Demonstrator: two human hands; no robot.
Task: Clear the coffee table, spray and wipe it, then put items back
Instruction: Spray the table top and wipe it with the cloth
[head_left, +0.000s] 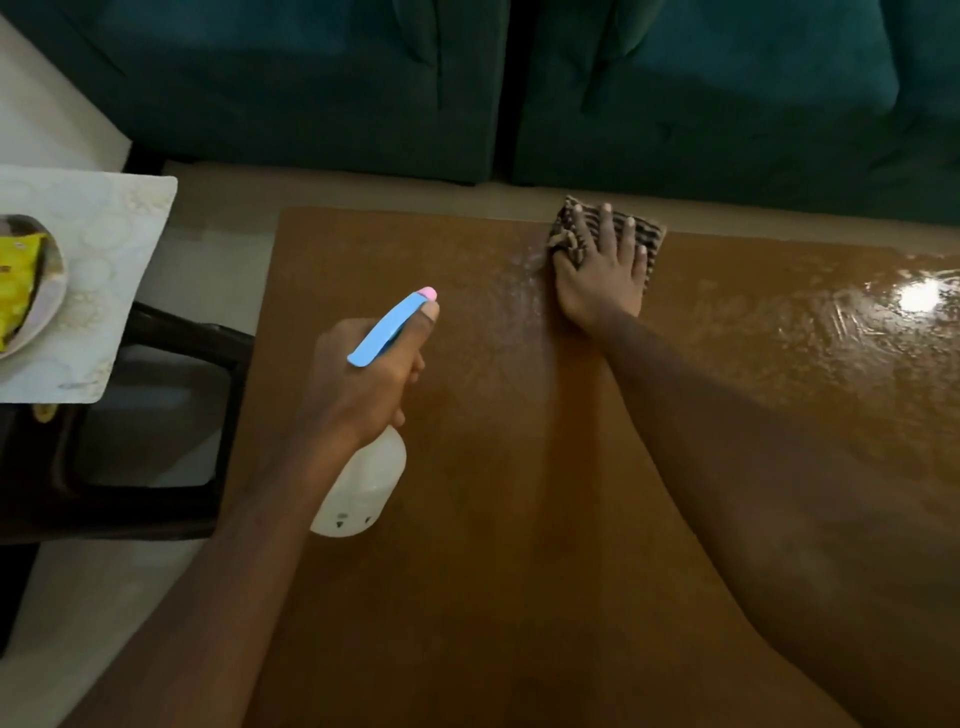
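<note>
The brown coffee table (519, 493) fills most of the view, and its far right part is wet and shiny. My left hand (363, 379) grips a white spray bottle (363, 483) with a blue trigger head and pink nozzle, held over the table's left side. My right hand (605, 270) lies flat with fingers spread on a striped brown cloth (569, 234), pressing it onto the table near the far edge.
A teal sofa (675, 93) runs along the far side of the table. At the left, a dark side table (156, 415) carries a pale placemat (104, 270) and a bowl (49, 306) holding something yellow. Light floor shows between them.
</note>
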